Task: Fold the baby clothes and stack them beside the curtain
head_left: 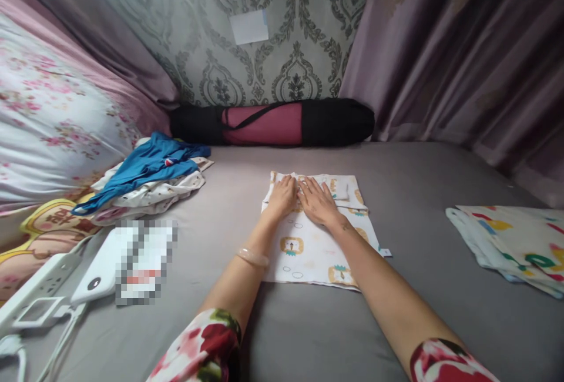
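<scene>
A white garment (308,261) with orange lion prints lies folded on the grey bed sheet (211,288), its far part doubled over and a small label at its right edge. My left hand (284,195), with a pale bangle on the wrist, is on the far fold with its fingers bent and drawn together against the fabric. Beside it, my right hand (318,201) lies flat on the same fold, fingers spread. The two hands nearly touch. Fabric under both palms is hidden.
A pile of clothes (154,176), blue on top, lies left, near a white power strip (48,282) with cables and a white device (103,264). Folded colourful cloth (511,241) sits right. A black and pink rolled bag (268,123) lies along the wall.
</scene>
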A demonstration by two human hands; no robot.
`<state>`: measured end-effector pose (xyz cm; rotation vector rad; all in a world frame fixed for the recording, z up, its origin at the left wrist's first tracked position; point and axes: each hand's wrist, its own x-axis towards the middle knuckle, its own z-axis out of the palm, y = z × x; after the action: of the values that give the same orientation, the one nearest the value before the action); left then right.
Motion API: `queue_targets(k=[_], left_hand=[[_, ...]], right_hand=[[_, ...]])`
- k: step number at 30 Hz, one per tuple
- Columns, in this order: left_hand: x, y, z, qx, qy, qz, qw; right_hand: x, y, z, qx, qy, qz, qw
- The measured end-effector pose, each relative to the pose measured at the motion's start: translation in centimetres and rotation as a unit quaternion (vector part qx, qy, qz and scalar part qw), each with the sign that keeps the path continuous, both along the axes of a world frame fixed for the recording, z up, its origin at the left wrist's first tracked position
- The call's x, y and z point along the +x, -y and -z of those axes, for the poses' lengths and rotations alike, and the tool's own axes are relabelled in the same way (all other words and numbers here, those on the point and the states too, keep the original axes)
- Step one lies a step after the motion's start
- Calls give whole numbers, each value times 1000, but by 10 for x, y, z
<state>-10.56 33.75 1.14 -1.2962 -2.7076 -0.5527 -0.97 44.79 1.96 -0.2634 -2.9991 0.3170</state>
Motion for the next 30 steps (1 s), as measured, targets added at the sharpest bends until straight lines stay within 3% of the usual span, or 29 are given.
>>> queue_targets(k=[6, 14, 22, 30], left_hand=[[2, -1, 12, -67, -40, -50, 996], [-3, 6, 3, -75, 25, -139, 987], [-5, 10, -1, -63, 61, -164, 983], [-19, 30, -1, -77, 84, -188, 976]], right_hand=[[0, -3, -2, 4, 18, 3, 1000], [2, -6, 0, 6, 23, 33, 999], [2, -12, 7, 27, -10, 106, 994], [6, -24, 4, 18, -16, 136, 990]])
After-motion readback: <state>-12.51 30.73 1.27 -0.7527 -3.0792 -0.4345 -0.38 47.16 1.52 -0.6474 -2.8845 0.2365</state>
